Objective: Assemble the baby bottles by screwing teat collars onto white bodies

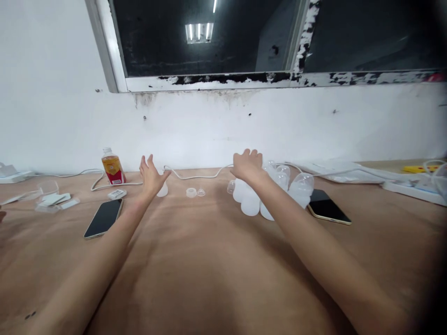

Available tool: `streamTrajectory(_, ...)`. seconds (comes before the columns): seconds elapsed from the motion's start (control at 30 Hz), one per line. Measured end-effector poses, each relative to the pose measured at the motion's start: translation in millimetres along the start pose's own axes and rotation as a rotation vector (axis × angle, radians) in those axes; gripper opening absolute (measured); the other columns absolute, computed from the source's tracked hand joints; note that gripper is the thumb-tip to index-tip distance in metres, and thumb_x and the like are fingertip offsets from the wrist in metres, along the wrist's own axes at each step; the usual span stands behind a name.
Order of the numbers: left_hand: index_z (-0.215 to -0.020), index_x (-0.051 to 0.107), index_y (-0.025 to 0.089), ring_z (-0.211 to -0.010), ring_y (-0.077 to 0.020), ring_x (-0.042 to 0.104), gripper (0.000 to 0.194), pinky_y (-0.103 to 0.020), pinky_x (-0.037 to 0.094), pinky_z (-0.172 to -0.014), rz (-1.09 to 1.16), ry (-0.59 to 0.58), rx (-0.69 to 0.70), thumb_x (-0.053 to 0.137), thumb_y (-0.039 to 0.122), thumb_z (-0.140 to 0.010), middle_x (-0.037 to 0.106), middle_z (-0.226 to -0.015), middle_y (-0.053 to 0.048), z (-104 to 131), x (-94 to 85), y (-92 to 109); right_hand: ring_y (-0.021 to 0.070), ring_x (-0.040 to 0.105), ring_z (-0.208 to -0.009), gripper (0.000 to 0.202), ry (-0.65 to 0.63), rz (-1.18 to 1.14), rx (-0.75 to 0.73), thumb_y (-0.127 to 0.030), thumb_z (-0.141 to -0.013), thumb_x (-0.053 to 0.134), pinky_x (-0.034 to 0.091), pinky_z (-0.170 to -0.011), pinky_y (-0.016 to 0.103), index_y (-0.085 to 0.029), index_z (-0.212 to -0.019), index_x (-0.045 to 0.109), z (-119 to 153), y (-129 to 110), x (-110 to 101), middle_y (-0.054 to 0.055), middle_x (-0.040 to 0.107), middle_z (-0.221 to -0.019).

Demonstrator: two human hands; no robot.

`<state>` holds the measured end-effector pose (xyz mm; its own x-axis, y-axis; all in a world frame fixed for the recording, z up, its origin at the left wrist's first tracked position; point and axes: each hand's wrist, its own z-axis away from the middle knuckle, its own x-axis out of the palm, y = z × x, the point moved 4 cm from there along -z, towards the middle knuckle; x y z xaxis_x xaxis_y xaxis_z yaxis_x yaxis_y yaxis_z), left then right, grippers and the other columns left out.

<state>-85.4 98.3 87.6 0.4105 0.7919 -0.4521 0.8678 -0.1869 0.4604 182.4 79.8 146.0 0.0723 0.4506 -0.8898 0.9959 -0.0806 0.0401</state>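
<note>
My left hand [152, 177] is open, thumb and fingers spread, just over a small white translucent bottle [162, 190] that it partly hides. To the right of that bottle lie a white screw ring [191, 192] and a clear bottle nipple [201, 191]. My right hand [247, 166] reaches over the left side of a tight group of white baby bottles [250, 204], several with clear domed tops. Its fingers curl down on the far side, so whatever they grip is hidden. A small clear dome [231, 187] sits at the group's left edge.
On the left are a phone [104, 218], a drink bottle [113, 166], a small white packet [117, 194] and clear plastic pieces [56, 200]. Another phone [328, 207] lies right of the bottles. A white cable [195, 177] runs along the wall, near a power strip [414, 190].
</note>
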Motion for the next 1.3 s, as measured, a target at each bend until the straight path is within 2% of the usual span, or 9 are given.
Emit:
streamTrajectory(0.13, -0.118, 0.028, 0.007, -0.112, -0.0270, 0.037, 0.071, -0.037, 0.031, -0.092, 0.094, -0.292, -0.131, 0.063, 0.027, -0.059, 0.040, -0.118, -0.019, -1.8, 19.7, -35.7, 0.0283, 0.048, -0.097, 0.031, -0.232, 0.064, 0.017, -0.014, -0.066, 0.057, 0.035, -0.073, 0.035, -0.011, -0.097, 0.057, -1.5, 6.2, 12.1, 0.016, 0.054, -0.098)
streamTrajectory(0.4, -0.114, 0.034, 0.010, -0.094, -0.0242, 0.052, 0.061, -0.035, 0.040, -0.080, 0.132, -0.389, -0.174, 0.059, 0.026, -0.061, 0.051, -0.105, -0.015, 3.6, 21.0, -41.8, 0.0246, 0.052, -0.088, 0.035, -0.084, -0.184, -0.174, -0.031, -0.064, 0.060, 0.040, -0.067, 0.033, -0.018, -0.097, 0.056, 8.6, -7.3, -11.3, 0.011, 0.053, -0.103)
streamTrajectory(0.5, -0.116, 0.032, 0.007, -0.104, -0.0266, 0.045, 0.066, -0.037, 0.035, -0.087, 0.142, -0.295, -0.161, 0.059, 0.034, -0.062, 0.046, -0.111, -0.018, 0.4, 11.3, -24.3, 0.0225, 0.051, -0.089, 0.036, -0.052, -0.376, -0.293, -0.040, -0.067, 0.055, 0.040, -0.069, 0.031, -0.018, -0.095, 0.057, 18.3, -18.6, -23.0, 0.010, 0.055, -0.099)
streamTrajectory(0.6, -0.115, 0.035, 0.011, -0.114, -0.0228, 0.035, 0.053, -0.035, 0.030, -0.092, 0.303, -0.064, -0.010, 0.045, 0.041, -0.073, 0.040, -0.121, -0.015, -1.5, -11.7, 21.1, 0.0196, 0.052, -0.085, 0.032, -0.033, -0.555, -0.362, -0.042, -0.070, 0.053, 0.041, -0.067, 0.028, -0.016, -0.089, 0.059, 27.4, -30.1, -32.1, 0.009, 0.057, -0.093)
streamTrajectory(0.63, -0.114, 0.037, 0.014, -0.112, -0.0211, 0.038, 0.049, -0.033, 0.034, -0.089, 0.381, -0.123, 0.059, 0.042, 0.043, -0.075, 0.041, -0.121, -0.012, 0.5, -15.4, 41.0, 0.0177, 0.053, -0.078, 0.032, -0.047, -0.618, -0.361, -0.043, -0.071, 0.052, 0.042, -0.063, 0.027, -0.016, -0.087, 0.058, 29.1, -32.9, -33.1, 0.009, 0.057, -0.092)
streamTrajectory(0.73, -0.104, 0.048, 0.018, -0.097, -0.0203, 0.050, 0.044, -0.032, 0.040, -0.081, 0.431, -0.600, 0.210, 0.040, 0.049, -0.075, 0.053, -0.108, -0.007, 18.6, -13.5, 95.7, 0.0094, 0.052, -0.052, 0.035, -0.152, -0.796, -0.328, -0.046, -0.074, 0.048, 0.042, -0.050, 0.023, -0.015, -0.087, 0.056, 29.2, -37.5, -27.9, 0.007, 0.058, -0.084)
streamTrajectory(0.8, -0.103, 0.049, 0.018, -0.092, -0.0205, 0.052, 0.043, -0.034, 0.039, -0.079, 0.369, -0.662, 0.197, 0.031, 0.049, -0.079, 0.056, -0.103, -0.007, 29.6, -14.7, 112.3, 0.0061, 0.047, -0.044, 0.035, -0.233, -0.870, -0.313, -0.046, -0.074, 0.048, 0.041, -0.046, 0.022, -0.014, -0.087, 0.056, 25.8, -37.7, -20.0, 0.006, 0.057, -0.076)
streamTrajectory(1.0, -0.116, 0.037, 0.019, -0.088, -0.0228, 0.054, 0.050, -0.034, 0.040, -0.073, 0.262, -0.707, 0.269, 0.036, 0.050, -0.076, 0.055, -0.104, -0.008, 47.1, -3.3, 108.9, 0.0032, 0.046, -0.043, 0.032, -0.357, -1.045, -0.357, -0.042, -0.072, 0.054, 0.043, -0.043, 0.018, -0.014, -0.087, 0.056, 13.9, -35.3, 0.6, 0.004, 0.055, -0.078)
streamTrajectory(1.3, -0.104, 0.048, 0.021, -0.079, -0.0213, 0.056, 0.043, -0.031, 0.042, -0.069, 0.282, -0.719, 0.241, 0.043, 0.049, -0.072, 0.060, -0.088, -0.004, 41.8, -5.2, 101.4, 0.0074, 0.054, -0.058, 0.031, -0.373, -1.087, -0.559, -0.038, -0.073, 0.053, 0.048, -0.056, 0.023, -0.014, -0.091, 0.056, 8.2, -36.7, 8.3, 0.007, 0.056, -0.092)
